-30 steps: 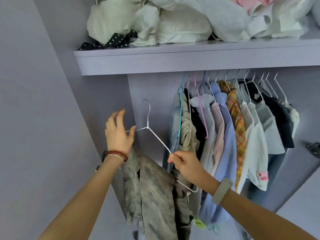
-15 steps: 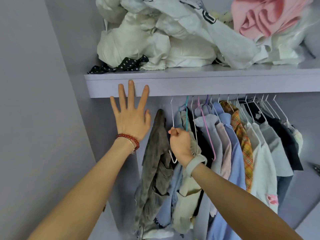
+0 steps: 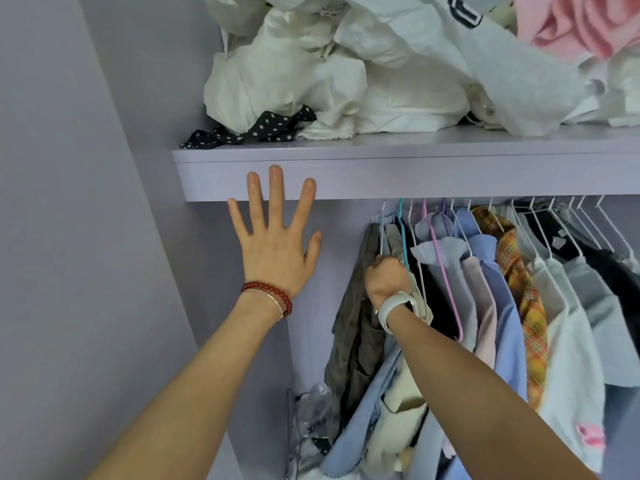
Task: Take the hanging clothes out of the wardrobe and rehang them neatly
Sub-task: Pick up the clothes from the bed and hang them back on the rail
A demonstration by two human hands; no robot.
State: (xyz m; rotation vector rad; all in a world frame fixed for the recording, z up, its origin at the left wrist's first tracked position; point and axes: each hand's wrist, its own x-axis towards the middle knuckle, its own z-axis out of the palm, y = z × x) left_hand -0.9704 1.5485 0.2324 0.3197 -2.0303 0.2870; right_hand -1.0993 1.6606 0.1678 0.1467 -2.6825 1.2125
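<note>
A grey-green camouflage garment (image 3: 356,327) hangs at the left end of the row on a white wire hanger (image 3: 382,233). My right hand (image 3: 388,284) grips that hanger just below its hook. My left hand (image 3: 275,237) is spread flat with straight fingers in front of the shelf's front edge (image 3: 415,180), holding nothing. To the right hang several shirts on the rail: a beige one (image 3: 401,403), a pale blue one (image 3: 505,306), an orange plaid one (image 3: 519,285), white ones (image 3: 568,334) and a black one (image 3: 620,271).
The lilac shelf carries a pile of crumpled white cloth (image 3: 311,74), a black polka-dot strip (image 3: 252,129) and a pink garment (image 3: 575,26). The wardrobe's left side wall (image 3: 86,237) stands close. A clear plastic bag (image 3: 311,424) lies low behind the clothes.
One second ago both hands held the hanger with the camouflage garment away from the rail. It now hangs on the rail, my left hand has let go and spread open, and the view has tilted upward.
</note>
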